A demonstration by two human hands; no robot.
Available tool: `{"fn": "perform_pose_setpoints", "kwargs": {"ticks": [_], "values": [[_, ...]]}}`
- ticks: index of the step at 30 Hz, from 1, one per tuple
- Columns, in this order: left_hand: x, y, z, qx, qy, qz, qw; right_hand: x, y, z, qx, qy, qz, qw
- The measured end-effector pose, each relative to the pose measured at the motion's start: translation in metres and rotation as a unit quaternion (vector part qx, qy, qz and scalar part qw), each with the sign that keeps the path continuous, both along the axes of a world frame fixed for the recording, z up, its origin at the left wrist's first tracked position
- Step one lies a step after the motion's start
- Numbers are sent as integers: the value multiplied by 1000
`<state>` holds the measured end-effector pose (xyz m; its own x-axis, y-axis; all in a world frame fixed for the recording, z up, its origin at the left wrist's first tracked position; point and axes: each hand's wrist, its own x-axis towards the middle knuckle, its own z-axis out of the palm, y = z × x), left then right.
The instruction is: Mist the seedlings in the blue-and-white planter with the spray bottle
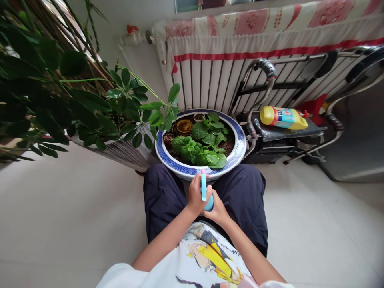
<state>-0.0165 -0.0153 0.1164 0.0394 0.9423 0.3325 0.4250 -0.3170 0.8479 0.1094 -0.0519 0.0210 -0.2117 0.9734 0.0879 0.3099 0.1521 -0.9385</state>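
Note:
Between my knees I hold a blue spray bottle [209, 203] with a light blue top and a pink nozzle pointing away from me. My left hand [196, 196] is closed around its upper part, below the spray head. My right hand [218, 209] wraps the bottle's body from the right side. Just beyond the nozzle stands a round white pot [163, 155] with a blue patterned rim. Low green leafy plants [207, 138] grow in its dark soil, some leaves shiny. A small amber dish [184, 126] sits in the soil at the back left.
A large leafy plant [90, 100] leans in from the left, its leaves reaching the pot's rim. Behind the pot is a white radiator [207, 80] under a red-and-white cloth. A metal walker frame [264, 96] and a yellow bottle [283, 117] on a black seat stand right.

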Motion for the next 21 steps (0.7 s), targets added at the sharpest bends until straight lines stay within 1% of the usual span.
{"fn": "perform_pose_setpoints", "kwargs": {"ticks": [3, 7, 12, 14, 16, 19, 21], "values": [[-3, 5, -1, -10, 31, -6, 999, 0, -2, 2, -2, -9, 6, 1000], [-7, 5, -1, -47, 1, 21, 999, 1, -4, 4, -4, -26, 17, 1000], [-10, 0, 4, -15, -39, 16, 999, -2, -2, 9, 13, -33, 29, 999], [-14, -1, 9, -9, -41, 29, 999, -7, 2, 16, 22, -40, 28, 999], [-21, -2, 16, 0, -50, 55, 997, -12, 8, 27, 43, -55, 28, 997], [-35, -4, 29, 28, -72, 106, 991, -23, 20, 46, 76, -74, 61, 993], [-46, -5, 40, 54, -69, 130, 988, -32, 27, 60, 105, -72, 74, 989]]}}
